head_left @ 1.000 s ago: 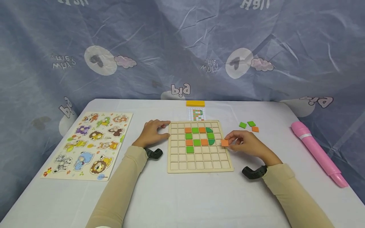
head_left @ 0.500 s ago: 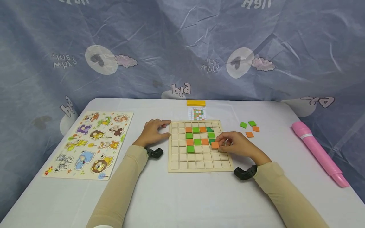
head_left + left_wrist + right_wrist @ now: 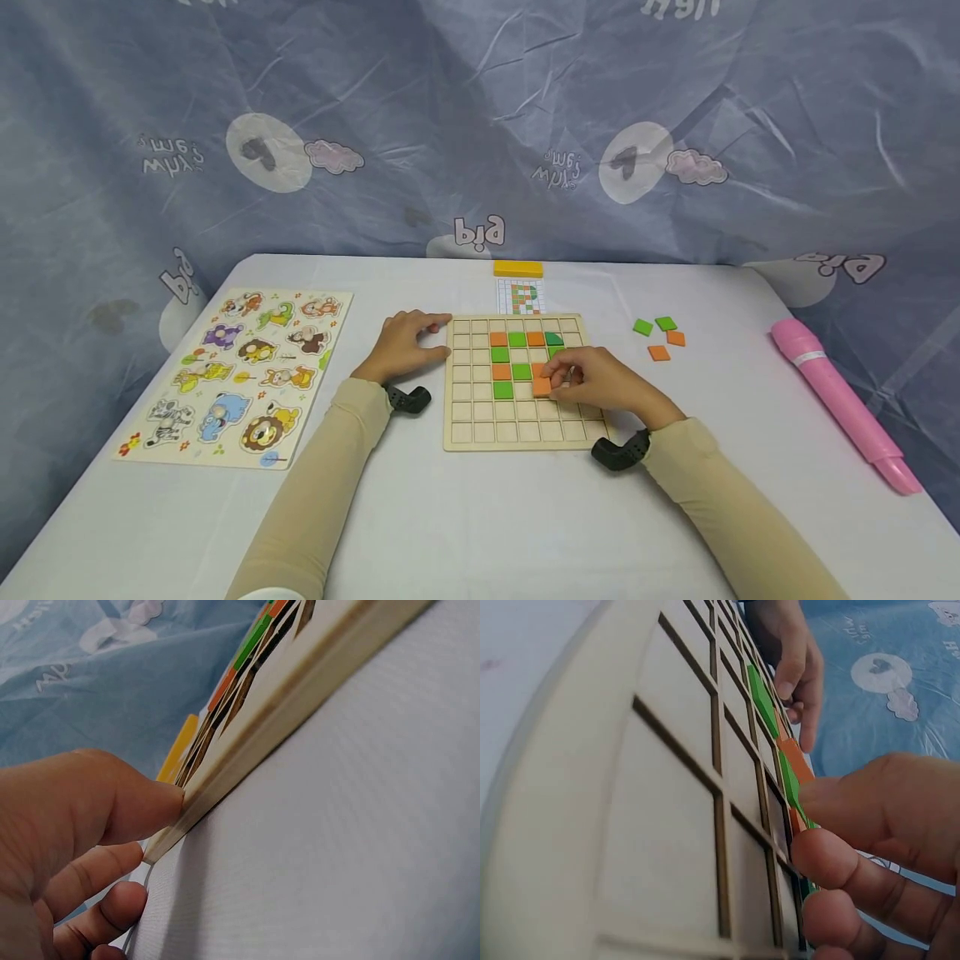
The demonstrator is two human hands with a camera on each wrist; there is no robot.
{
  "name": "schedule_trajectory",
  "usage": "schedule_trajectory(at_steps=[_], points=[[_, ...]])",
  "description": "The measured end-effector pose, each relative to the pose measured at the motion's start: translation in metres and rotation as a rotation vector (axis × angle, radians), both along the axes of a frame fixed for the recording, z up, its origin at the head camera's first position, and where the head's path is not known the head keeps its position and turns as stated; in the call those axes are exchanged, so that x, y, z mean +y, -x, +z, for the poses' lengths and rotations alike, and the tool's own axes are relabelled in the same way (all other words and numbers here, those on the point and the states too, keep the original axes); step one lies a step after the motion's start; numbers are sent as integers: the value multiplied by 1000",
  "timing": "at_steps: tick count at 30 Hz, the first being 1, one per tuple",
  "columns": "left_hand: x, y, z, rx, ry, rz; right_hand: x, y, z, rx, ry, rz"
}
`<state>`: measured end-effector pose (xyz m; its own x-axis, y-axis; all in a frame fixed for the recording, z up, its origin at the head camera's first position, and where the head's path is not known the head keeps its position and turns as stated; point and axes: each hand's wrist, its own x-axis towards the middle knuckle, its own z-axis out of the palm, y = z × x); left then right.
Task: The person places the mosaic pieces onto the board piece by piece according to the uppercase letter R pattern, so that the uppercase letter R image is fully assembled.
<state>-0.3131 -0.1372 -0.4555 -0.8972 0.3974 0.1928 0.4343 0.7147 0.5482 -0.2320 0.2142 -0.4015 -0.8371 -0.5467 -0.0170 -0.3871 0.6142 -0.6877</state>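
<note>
A person in cream sleeves works at a white worktop [image 3: 480,517] against a blue printed drape. The right hand [image 3: 592,383] pinches an orange tile [image 3: 542,387] between thumb and fingertips, holding it low over the wooden grid board [image 3: 525,433], just below the coloured tiles already set there and a little right of the board's centre. Whether the tile touches the board cannot be told. Orange and green squares on the board [image 3: 517,356] fill parts of its upper rows, with a green rounded piece at their right.

The left hand [image 3: 405,346] rests at the board's left edge near its far corner, thumb and fingers curled against the rim; the left wrist view shows the thumb pressed to the wooden edge [image 3: 300,697]. The right wrist view shows the fingers [image 3: 855,862] bunched over the row of green and orange tiles.

Toward the right edge of the worktop lie four loose tiles [image 3: 660,337], two green and two orange, well apart from the board. A pink tube [image 3: 840,400] lies along the right edge. At the far edge sit a yellow block [image 3: 517,268] and, just in front of it, a pattern card [image 3: 521,297]. An animal puzzle [image 3: 240,375] lies near the left edge.
</note>
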Motion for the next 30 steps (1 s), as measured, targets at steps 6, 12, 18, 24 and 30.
schedule_trajectory(at_steps=[6, 12, 18, 24, 30], points=[[1, 0, 2, -1, 1, 2, -11, 2, -2, -3, -1, 27], [1, 0, 1, -1, 13, 3, -22, 3, -3, 43, -25, 43], [2, 0, 2, -9, 18, 3, -28, 2, -3, 82, -42, 58], [2, 0, 2, -10, 20, 4, -27, 1, -5, 74, -44, 41], [1, 0, 1, -14, 12, 10, -24, 3, -7, 60, -15, 54]])
